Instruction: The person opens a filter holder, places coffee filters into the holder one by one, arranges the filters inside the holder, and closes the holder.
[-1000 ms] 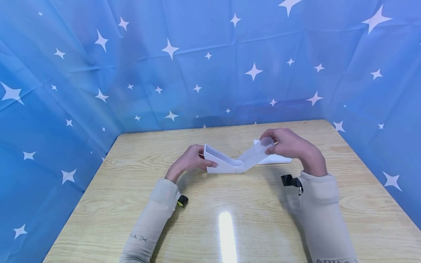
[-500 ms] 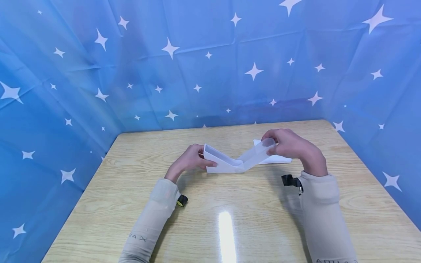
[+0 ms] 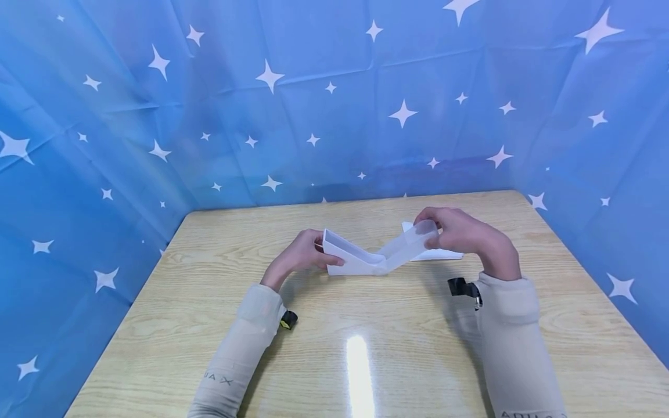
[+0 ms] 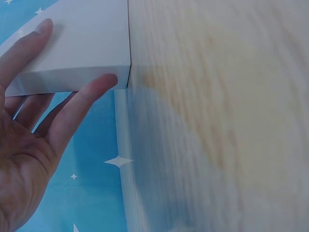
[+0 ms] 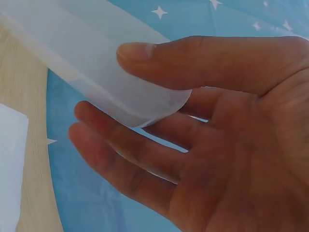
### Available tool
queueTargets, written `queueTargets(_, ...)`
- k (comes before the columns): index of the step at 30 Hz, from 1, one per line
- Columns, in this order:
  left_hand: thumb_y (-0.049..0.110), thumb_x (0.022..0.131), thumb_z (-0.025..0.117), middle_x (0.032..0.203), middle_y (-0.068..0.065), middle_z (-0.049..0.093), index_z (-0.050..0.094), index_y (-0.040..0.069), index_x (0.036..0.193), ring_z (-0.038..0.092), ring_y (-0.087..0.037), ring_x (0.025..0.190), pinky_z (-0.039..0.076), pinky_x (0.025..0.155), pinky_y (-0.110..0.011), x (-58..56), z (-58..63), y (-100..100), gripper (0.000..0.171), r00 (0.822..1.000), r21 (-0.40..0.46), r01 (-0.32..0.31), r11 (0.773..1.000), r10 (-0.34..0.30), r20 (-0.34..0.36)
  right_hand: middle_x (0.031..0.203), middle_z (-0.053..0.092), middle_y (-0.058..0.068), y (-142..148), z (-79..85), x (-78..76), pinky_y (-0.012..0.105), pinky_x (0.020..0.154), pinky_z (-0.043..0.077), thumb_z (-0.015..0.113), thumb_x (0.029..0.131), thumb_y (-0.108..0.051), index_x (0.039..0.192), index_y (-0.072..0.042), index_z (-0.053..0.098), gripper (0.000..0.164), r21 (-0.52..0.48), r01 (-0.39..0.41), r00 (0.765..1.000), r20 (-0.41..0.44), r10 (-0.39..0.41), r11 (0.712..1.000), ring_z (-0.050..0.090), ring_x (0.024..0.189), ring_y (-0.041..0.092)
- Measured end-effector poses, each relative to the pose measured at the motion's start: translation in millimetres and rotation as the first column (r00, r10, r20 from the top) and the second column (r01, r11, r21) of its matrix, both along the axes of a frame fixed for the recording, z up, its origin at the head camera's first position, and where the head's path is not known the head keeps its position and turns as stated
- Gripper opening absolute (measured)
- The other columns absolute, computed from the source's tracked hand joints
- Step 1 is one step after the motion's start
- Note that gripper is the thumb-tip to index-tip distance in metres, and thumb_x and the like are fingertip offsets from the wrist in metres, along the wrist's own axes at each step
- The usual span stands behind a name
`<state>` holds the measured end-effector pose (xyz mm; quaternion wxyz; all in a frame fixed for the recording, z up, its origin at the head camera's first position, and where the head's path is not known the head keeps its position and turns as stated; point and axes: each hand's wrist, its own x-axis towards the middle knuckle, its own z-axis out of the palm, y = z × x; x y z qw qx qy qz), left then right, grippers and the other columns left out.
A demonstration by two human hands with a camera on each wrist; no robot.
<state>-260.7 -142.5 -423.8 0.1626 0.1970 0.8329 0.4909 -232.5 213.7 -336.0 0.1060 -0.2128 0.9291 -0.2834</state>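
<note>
Head view, open white box (image 3: pixel 358 266), translucent flap (image 3: pixel 402 251)

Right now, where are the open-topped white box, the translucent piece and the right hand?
Open-topped white box (image 3: pixel 358 267), head view: its near side wall.
Translucent piece (image 5: pixel 91 50), right wrist view: its broad face.
Right hand (image 3: pixel 461 230), head view: back of the hand.

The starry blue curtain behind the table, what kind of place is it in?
Maybe a little filming corner set up for handiwork, but I can't be sure. The starry blue curtain hangs behind and beside a wooden table, and a small black gadget shows at each wrist.
</note>
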Motion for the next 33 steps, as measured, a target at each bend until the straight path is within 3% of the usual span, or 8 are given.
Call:
queueTargets(4,0.019,0.083,0.089,0.112,-0.010,0.076,0.074,0.013,0.120,0.074,-0.023,0.092,0.066,0.073,-0.045,-0.4,-0.3,-1,0.040,1.000,0.003,-0.002,1.000,0.002,0.008,0.131,0.064,0.021,2,-0.3,0.4,0.042,0.087,0.051,0.072,0.085,0.001,0.140,-0.003,0.057,0.057,0.002,-0.006,1.000,0.031,0.006,1.000,0.060,0.111,0.034)
queueTargets(8,0.019,0.083,0.089,0.113,-0.011,0.076,0.074,0.013,0.120,0.074,-0.023,0.093,0.066,0.074,-0.046,-1.1,0.9,0,0.040,1.000,0.003,-0.004,1.000,0.004,0.008,0.146,0.051,0.033,14,-1.3,-1.4,0.050,0.092,0.057,0.074,0.083,0.006,0.158,-0.002,0.033,0.087,-0.022,-0.009,0.991,0.137,0.012,1.000,0.054,0.129,0.051)
queueTargets(10,0.019,0.083,0.089,0.113,-0.011,0.076,0.074,0.014,0.120,0.074,-0.023,0.093,0.066,0.075,-0.046,-1.0,1.7,0,0.040,1.000,0.003,-0.005,1.000,0.005,0.009,0.149,0.045,0.038,23,-3.1,-2.7,0.054,0.096,0.057,0.072,0.084,0.007,0.161,0.001,0.024,0.091,-0.034,0.000,0.982,0.188,0.006,0.999,0.048,0.136,0.056)
queueTargets(14,0.019,0.083,0.089,0.113,-0.011,0.076,0.074,0.014,0.120,0.073,-0.023,0.093,0.066,0.074,-0.046,-0.3,1.7,-1,0.040,1.000,0.000,-0.008,1.000,0.008,0.009,0.147,0.047,0.039,38,-11.8,-6.4,0.060,0.102,0.054,0.069,0.092,-0.001,0.157,0.005,0.030,0.076,-0.034,0.027,0.984,0.180,-0.020,0.999,0.050,0.134,0.057)
queueTargets(22,0.020,0.083,0.089,0.113,-0.010,0.076,0.074,0.014,0.120,0.073,-0.023,0.092,0.066,0.073,-0.045,0.6,-1.1,-2,0.040,1.000,-0.006,-0.011,1.000,0.011,0.013,0.134,0.061,0.034,46,-39.4,-23.4,0.060,0.098,0.054,0.066,0.100,-0.017,0.141,0.007,0.053,0.049,0.006,0.122,0.992,0.026,-0.122,0.993,0.060,0.123,0.050)
queueTargets(27,0.020,0.083,0.089,0.112,-0.010,0.075,0.074,0.014,0.120,0.073,-0.023,0.092,0.066,0.073,-0.045,0.4,-1.6,-3,0.041,1.000,-0.003,-0.013,1.000,0.013,0.018,0.130,0.062,0.036,44,-50.9,-31.0,0.062,0.096,0.053,0.063,0.100,-0.019,0.136,0.010,0.055,0.047,0.022,0.192,0.981,-0.006,-0.192,0.981,0.060,0.119,0.051)
queueTargets(33,0.021,0.083,0.089,0.112,-0.011,0.076,0.074,0.013,0.120,0.073,-0.023,0.091,0.066,0.074,-0.046,-1.0,-1.1,-1,0.041,1.000,-0.005,-0.005,1.000,0.005,0.010,0.133,0.059,0.038,43,-63.3,-36.1,0.063,0.096,0.052,0.062,0.101,-0.025,0.139,0.010,0.054,0.052,0.037,0.307,0.952,-0.015,-0.306,0.951,0.058,0.120,0.052)
